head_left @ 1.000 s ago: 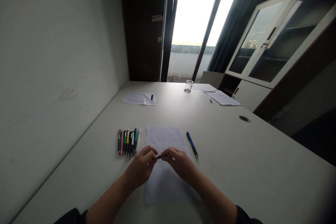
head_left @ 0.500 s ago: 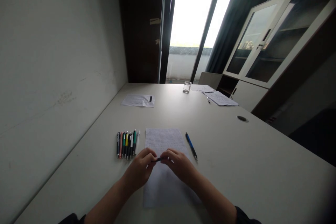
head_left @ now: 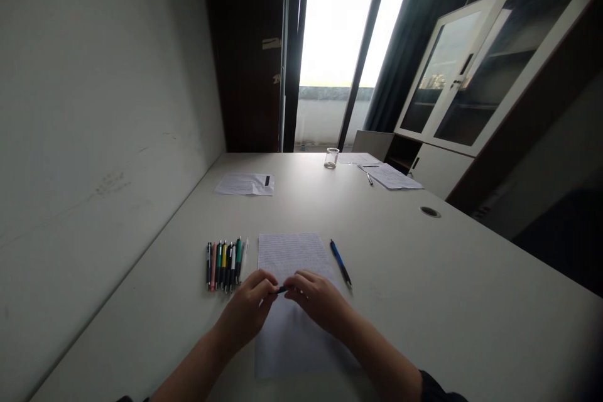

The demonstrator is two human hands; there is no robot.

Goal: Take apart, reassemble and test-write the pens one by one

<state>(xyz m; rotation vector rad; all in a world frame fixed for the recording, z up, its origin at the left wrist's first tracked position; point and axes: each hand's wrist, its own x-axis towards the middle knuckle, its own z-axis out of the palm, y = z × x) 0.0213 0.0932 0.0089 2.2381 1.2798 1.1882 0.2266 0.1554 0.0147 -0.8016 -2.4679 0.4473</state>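
Between my hands is a black pen (head_left: 281, 289), of which only a short dark stretch shows; the fingers hide the rest. My left hand (head_left: 250, 304) pinches one end and my right hand (head_left: 316, 301) pinches the other. Both are just above a sheet of handwritten paper (head_left: 293, 251) lying on the table. To the right of the sheet lies a blue pen (head_left: 341, 265) with a dark grip, slanted. Left of the sheet, several pens (head_left: 225, 266) in black, pink, green, yellow and white lie side by side in a row.
Farther back on the white table (head_left: 391, 276) are a paper sheet (head_left: 242, 184) at left, a glass jar (head_left: 331, 158), and papers (head_left: 393, 176) with a pen (head_left: 369, 179) at right. A round cable hole (head_left: 430, 212) is near the right edge. A wall (head_left: 94, 138) runs along the left.
The view has shifted slightly, so everything sits a little lower and further left. Both hands keep their pinch on the pen, with little other movement.
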